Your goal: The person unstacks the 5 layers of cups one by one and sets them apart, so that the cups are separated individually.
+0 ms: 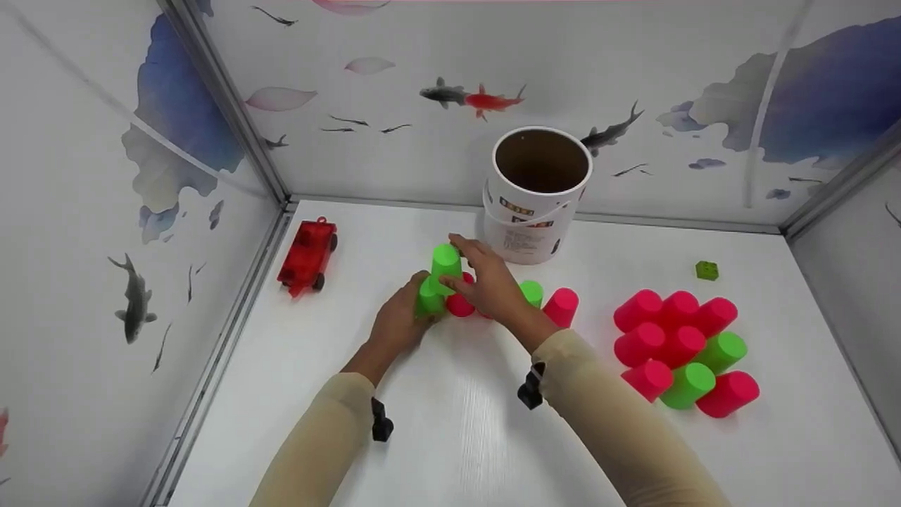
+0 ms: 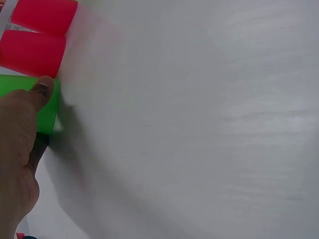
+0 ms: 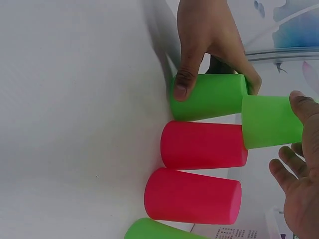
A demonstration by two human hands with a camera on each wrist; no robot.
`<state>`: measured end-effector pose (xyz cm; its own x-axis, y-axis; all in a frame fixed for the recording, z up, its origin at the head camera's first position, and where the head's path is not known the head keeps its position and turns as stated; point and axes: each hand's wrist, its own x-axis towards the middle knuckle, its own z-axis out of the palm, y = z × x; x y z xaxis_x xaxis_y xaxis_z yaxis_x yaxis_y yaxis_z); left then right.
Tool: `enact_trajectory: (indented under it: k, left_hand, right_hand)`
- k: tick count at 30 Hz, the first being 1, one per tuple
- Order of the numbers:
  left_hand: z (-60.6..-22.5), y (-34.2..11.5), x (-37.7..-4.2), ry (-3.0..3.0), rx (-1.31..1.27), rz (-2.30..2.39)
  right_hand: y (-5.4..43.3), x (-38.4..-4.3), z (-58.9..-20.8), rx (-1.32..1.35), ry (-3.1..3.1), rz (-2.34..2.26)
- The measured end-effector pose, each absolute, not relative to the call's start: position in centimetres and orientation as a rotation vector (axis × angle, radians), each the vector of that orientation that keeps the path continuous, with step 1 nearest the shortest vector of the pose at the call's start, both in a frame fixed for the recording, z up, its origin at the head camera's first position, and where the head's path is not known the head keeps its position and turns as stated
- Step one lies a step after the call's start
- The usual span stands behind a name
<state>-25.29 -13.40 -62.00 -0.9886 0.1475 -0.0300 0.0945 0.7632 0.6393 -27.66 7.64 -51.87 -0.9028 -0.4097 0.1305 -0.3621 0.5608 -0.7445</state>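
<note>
My left hand (image 1: pixel 400 315) grips a green cup (image 1: pixel 429 299) that stands upside down on the table, its thumb along the side. Above it, my right hand (image 1: pixel 496 285) holds a second green cup (image 1: pixel 445 264) between thumb and fingers. In the right wrist view this upper cup (image 3: pixel 271 122) sits across the tops of the lower green cup (image 3: pixel 214 94) and the neighbouring red cup (image 3: pixel 204 144). Another red cup (image 3: pixel 194 196) follows in the row. Past my right wrist, a green cup (image 1: pixel 532 292) and a red cup (image 1: pixel 562 306) stand at its right end.
A white bucket (image 1: pixel 528 236) stands behind the row against the back wall. At the left lies a red toy car (image 1: pixel 310 253). Several red and green cups, including a green one (image 1: pixel 688 386), stand grouped at the right. A small green block (image 1: pixel 707 270) lies behind them.
</note>
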Motion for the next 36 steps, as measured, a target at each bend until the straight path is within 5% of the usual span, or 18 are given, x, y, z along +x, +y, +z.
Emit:
enact_trajectory:
  k: [17, 36]
  left_hand:
    - [-61.8, -13.1, -25.2, 2.865, 0.177, 1.031]
    - [-62.5, -13.4, -25.3, 2.913, 0.204, 1.020]
  right_hand:
    - [8.4, -27.1, -51.6, -0.699, 2.705, -1.342]
    - [18.9, -23.7, -50.1, -0.638, 2.852, -1.279]
